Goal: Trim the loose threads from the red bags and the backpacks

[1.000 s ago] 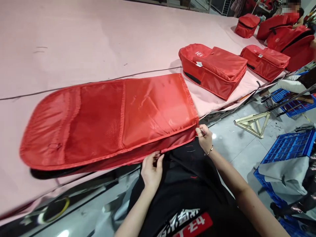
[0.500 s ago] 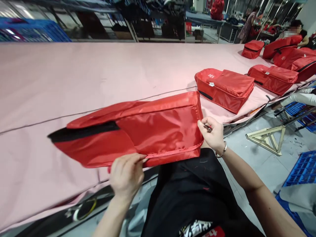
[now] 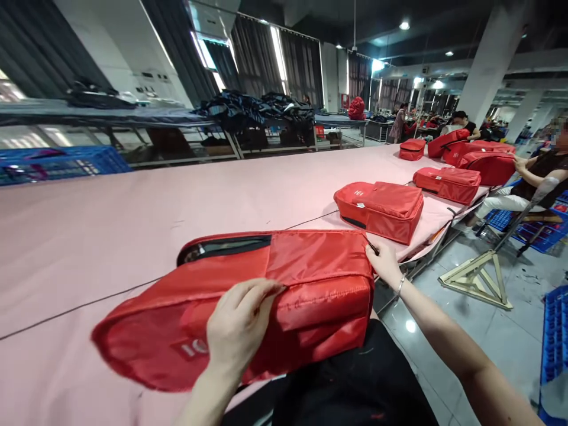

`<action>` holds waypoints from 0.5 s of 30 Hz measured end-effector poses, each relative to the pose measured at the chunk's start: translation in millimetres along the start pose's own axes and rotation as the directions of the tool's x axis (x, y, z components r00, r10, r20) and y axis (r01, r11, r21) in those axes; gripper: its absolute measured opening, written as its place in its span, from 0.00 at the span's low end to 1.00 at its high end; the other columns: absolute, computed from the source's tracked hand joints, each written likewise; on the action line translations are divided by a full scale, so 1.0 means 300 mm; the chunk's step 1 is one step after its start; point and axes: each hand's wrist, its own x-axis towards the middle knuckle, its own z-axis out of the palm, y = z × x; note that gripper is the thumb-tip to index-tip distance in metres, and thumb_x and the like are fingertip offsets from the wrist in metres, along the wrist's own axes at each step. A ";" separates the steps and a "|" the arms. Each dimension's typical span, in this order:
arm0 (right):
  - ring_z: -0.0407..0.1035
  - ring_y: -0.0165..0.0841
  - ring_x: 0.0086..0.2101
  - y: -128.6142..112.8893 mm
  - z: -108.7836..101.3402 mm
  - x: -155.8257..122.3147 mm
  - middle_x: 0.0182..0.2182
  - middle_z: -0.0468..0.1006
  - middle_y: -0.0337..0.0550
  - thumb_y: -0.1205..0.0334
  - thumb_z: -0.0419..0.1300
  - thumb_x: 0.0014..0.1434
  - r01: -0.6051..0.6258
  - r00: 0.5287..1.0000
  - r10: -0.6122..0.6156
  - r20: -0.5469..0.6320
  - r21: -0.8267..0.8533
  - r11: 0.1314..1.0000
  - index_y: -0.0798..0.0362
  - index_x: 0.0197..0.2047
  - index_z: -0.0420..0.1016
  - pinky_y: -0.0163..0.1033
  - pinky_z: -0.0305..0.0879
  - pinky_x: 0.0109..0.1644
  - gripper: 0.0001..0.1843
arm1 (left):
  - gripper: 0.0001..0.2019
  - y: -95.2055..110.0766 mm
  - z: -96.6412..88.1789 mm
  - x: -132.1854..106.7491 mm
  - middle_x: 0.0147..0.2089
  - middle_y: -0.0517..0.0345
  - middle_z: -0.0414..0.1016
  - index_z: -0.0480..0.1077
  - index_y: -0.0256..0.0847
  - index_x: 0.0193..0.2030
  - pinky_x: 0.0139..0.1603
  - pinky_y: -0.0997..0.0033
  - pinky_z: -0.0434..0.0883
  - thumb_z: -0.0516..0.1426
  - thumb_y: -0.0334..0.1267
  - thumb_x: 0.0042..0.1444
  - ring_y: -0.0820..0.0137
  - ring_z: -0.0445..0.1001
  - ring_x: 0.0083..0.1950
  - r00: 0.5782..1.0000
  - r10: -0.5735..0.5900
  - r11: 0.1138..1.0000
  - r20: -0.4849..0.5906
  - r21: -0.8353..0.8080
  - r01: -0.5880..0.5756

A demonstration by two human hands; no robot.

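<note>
A shiny red bag [image 3: 319, 260] lies across the table edge in front of me, its front panel with a pale logo turned up. Along its far side runs a black zip, parted so that the dark inside shows. My left hand [image 3: 242, 322] pinches the seam in the middle of the bag between thumb and fingers. At the bag's right end, my right hand [image 3: 384, 260] is closed around small dark thread snips [image 3: 371, 245], whose tip points at the corner; most of the tool is hidden by the fingers.
A pink-covered table [image 3: 110, 236] stretches away. Several red bags stand along its right side, the nearest bag [image 3: 381, 210] just beyond my right hand. A seated person [image 3: 544, 171] handles another bag. A triangular metal stand [image 3: 477, 281] and a blue crate [image 3: 554, 349] are at right.
The bag has been turned over, its logo panel now facing up. My left hand has shifted onto the middle seam. The view has tilted up, showing more of the room.
</note>
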 end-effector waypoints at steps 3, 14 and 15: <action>0.57 0.30 0.24 -0.020 -0.017 -0.009 0.18 0.61 0.35 0.59 0.47 0.54 -0.029 1.000 0.029 -0.004 -0.105 0.994 0.51 0.22 0.62 0.33 0.48 0.28 0.11 | 0.07 0.038 -0.008 -0.053 0.37 0.53 0.76 0.70 0.40 0.40 0.43 0.66 0.70 0.58 0.38 0.56 0.66 0.74 0.38 0.995 0.096 0.995 -0.008 -0.010 -0.096; 0.68 0.34 0.39 -0.179 -0.113 -0.072 0.39 0.73 0.44 0.58 0.55 0.59 0.250 0.968 -0.245 0.051 -0.137 0.958 0.53 0.44 0.64 0.37 0.62 0.41 0.11 | 0.08 0.051 -0.018 -0.002 0.38 0.57 0.77 0.73 0.41 0.37 0.30 0.77 0.68 0.56 0.42 0.57 0.73 0.75 0.32 1.000 -0.002 1.000 0.029 0.018 0.002; 0.68 0.34 0.38 -0.196 -0.118 -0.078 0.38 0.73 0.43 0.57 0.55 0.60 0.309 0.950 -0.301 0.079 -0.118 0.944 0.53 0.44 0.64 0.37 0.62 0.41 0.11 | 0.10 0.049 -0.014 0.006 0.40 0.56 0.76 0.73 0.42 0.41 0.25 0.78 0.66 0.56 0.44 0.58 0.74 0.74 0.30 0.999 -0.025 0.998 0.031 0.052 0.023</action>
